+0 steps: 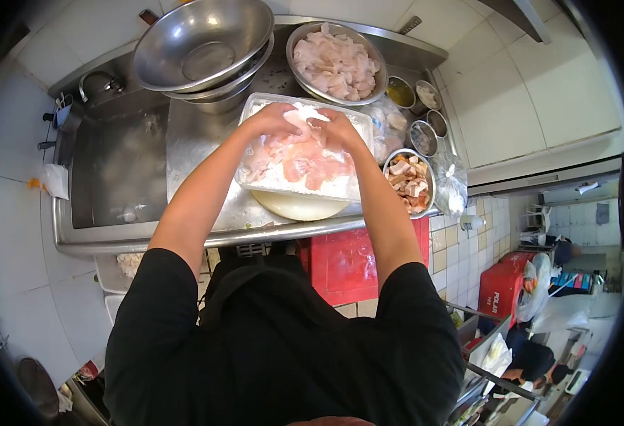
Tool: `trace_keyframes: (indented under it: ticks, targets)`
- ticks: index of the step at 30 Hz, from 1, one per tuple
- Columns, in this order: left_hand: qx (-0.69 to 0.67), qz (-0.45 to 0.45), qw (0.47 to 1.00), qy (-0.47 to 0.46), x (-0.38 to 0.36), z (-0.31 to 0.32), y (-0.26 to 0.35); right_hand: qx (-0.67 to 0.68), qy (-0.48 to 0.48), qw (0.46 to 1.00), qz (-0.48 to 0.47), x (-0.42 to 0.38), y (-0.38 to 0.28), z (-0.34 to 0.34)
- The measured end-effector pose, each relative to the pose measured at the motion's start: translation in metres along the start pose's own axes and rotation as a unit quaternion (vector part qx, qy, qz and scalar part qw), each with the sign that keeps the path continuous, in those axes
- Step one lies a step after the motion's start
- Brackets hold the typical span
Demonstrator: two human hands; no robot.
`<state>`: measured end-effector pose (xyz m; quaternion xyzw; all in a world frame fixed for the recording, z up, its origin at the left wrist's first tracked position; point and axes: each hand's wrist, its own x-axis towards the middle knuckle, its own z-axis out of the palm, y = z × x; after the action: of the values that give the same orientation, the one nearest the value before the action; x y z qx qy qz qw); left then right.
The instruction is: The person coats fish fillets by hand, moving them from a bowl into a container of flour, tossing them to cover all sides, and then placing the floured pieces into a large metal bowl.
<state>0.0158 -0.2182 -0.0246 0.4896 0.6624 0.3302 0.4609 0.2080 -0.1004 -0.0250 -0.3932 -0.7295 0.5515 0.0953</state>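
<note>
Bowl of raw meat pieces (337,62) — just beyond flour-dusted tub (256,186)

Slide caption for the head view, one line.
Both hands work raw meat in white powder inside a clear tub.

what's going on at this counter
A person has their left hand and right hand in a clear tub, handling raw meat amid white powder. Some pieces still show pink; others look whitened. A metal bowl of more pale raw pieces sits beyond the tub, and a smaller bowl of chopped chunks is off to the right.
</note>
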Motion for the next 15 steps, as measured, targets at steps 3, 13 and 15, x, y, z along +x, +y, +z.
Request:
trace_keyframes:
  ticks: [3,13,15]
  targets:
    - [0.021,0.077,0.996,0.047,-0.015,0.015,0.007,-0.106,-0.032,0.992,-0.056,-0.022,-0.032,0.003]
    - [0.348,0.062,0.935,0.006,-0.099,0.022,0.032,-0.327,-0.006,0.926,-0.188,-0.093,-0.024,0.014]
    - [0.328,0.068,0.942,0.007,-0.083,0.032,0.031,-0.335,-0.013,0.928,-0.163,-0.080,-0.024,0.033]
